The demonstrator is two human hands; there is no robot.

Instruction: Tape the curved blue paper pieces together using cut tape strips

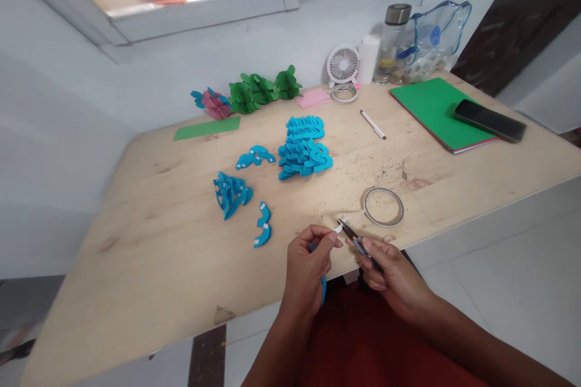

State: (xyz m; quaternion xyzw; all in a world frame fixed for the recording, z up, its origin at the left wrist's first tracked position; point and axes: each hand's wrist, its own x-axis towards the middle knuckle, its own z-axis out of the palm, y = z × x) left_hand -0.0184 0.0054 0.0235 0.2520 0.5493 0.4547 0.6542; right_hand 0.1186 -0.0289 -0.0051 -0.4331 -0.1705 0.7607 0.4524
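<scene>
Hands w/ white strip btwn, L pinching it, scissors in R.

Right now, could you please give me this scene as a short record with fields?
Left hand: pinching a small white strip
Right hand: holding scissors, tips close to the strip
Beyond right hand: tape roll, lying flat
Left of hands: wavy blue paper piece, bearing white patches
Along the wall: green folded-paper shapes, small fan, clear lidded bottle
Right end: smartphone, partly over a green sheet

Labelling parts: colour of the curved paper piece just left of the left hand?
Blue paper piece, white patches; head view.
</scene>
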